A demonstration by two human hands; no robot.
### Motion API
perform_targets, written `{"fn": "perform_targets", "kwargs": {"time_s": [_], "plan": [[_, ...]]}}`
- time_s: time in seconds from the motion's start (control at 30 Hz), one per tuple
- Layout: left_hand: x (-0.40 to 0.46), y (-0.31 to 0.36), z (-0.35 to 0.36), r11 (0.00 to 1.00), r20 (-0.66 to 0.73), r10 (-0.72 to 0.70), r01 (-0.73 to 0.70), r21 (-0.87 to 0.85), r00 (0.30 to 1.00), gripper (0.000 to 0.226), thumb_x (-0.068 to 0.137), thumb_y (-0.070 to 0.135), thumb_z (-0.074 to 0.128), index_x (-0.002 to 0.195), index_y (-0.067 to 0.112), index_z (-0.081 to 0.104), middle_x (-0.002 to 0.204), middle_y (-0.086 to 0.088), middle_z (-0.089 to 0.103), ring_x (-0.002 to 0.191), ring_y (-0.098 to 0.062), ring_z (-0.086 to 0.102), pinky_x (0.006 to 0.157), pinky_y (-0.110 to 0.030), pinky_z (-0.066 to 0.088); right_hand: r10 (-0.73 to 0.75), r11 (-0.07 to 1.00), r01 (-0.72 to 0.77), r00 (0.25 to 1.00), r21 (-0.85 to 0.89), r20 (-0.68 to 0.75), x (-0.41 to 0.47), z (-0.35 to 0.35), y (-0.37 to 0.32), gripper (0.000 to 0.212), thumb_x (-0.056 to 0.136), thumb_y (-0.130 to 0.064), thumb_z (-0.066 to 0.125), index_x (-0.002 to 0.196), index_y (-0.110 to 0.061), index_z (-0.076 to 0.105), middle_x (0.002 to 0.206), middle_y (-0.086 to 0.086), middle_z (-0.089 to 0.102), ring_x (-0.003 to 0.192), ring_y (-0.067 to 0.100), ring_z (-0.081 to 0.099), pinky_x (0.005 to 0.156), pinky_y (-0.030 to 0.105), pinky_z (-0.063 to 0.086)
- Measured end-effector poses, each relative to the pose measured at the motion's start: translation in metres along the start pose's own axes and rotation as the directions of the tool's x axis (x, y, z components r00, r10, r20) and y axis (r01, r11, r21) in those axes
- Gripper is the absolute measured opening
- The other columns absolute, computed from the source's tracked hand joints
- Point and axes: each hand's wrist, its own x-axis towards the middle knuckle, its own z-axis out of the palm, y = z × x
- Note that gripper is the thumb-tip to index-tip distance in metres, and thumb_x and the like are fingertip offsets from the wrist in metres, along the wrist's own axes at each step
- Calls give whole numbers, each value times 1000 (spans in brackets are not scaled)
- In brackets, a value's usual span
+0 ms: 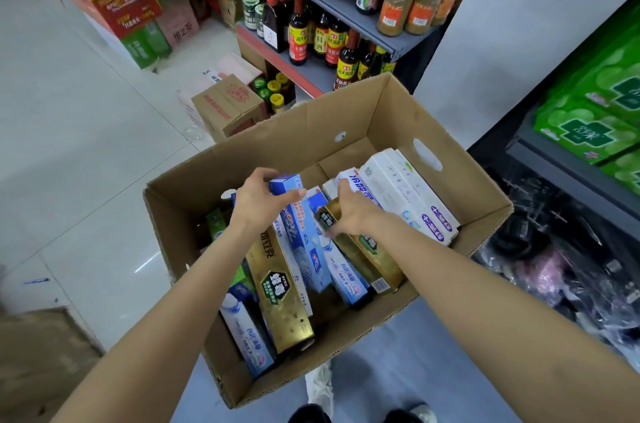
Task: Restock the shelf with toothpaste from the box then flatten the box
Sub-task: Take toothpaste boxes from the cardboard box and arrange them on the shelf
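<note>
An open cardboard box (363, 117) is seen from above, and all positions below are referred to it. Inside it, toothpaste cartons are stacked loosely at differing angles. A blue toothpaste carton (300, 235), lying near the middle of the box, is gripped at its far end by the left hand (258, 195), with the fingers curled over the top edge and the thumb pressed against the right side. A gold toothpaste carton (372, 254), right of the middle, is covered at its far end by the right hand (351, 211); the fingers are curled down onto it, but whether it is clamped cannot be told. A second gold carton (284, 301) is positioned toward the near left of the box, and white cartons (407, 195) are leaned against the right wall. Beyond the far wall, a grey shelf (349, 11) loaded with sauce bottles (298, 31) is located. To the right of the box, green packs (588, 121) are stored on another shelf.
</note>
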Motion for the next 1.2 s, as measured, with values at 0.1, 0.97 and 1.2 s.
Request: {"fn": "perform_targets", "kwargs": {"time_s": [0.1,0.97,1.2], "plan": [[-4,0,-1,999,13,-10,9,38,1000,39,76,36,76,102,13,60,92,-2,70,85,-15,69,76,-33,58,58,996,-59,998,70,26,2,13,6,88,67,-36,82,135,-14,29,125,9,52,112,25,52,89,36,45],[-117,298,207,868,-25,393,-380,-321,919,68,57,70,62,85,8,60,90,-12,68,78,-27,69,69,-42,59,314,436,470,720,767,-619,-291,-183,206,11,87,-26,62,92,-17,63,69,-5,68,59,10,62,56,21,49],[-243,398,355,735,159,521,-347,-582,839,35,76,36,76,75,8,56,72,-6,63,50,-7,63,50,-24,56,515,432,613,435,662,-739,-429,-229,354,17,79,-38,68,85,-23,61,79,-3,61,71,14,55,68,30,44]]}}
